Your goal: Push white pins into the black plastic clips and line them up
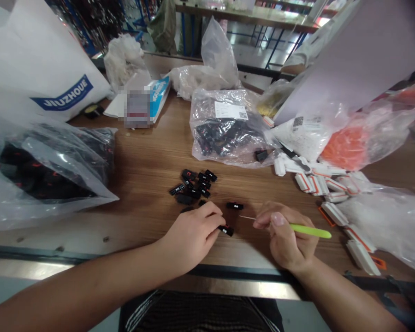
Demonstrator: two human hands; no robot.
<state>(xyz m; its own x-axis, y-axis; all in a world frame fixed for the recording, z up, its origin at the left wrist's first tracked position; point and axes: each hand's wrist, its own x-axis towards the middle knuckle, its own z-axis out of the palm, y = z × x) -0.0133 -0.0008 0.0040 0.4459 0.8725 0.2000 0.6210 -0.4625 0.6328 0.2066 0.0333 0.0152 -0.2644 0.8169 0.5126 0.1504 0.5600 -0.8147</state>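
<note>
One black connector (226, 230), one green-handled pick (309, 230)

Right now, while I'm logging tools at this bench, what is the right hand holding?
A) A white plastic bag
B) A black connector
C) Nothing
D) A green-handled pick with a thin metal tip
D. The right hand pinches the green-handled pick, its thin metal tip pointing toward the black connector at the left hand.

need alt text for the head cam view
Two bare hands work over a wooden workbench: the left hand pinches a small black plastic connector while the right hand points a green-handled metal pick toward it. More black connectors lie loose nearby, beside a plastic bag of black parts and white-and-orange parts.
</note>
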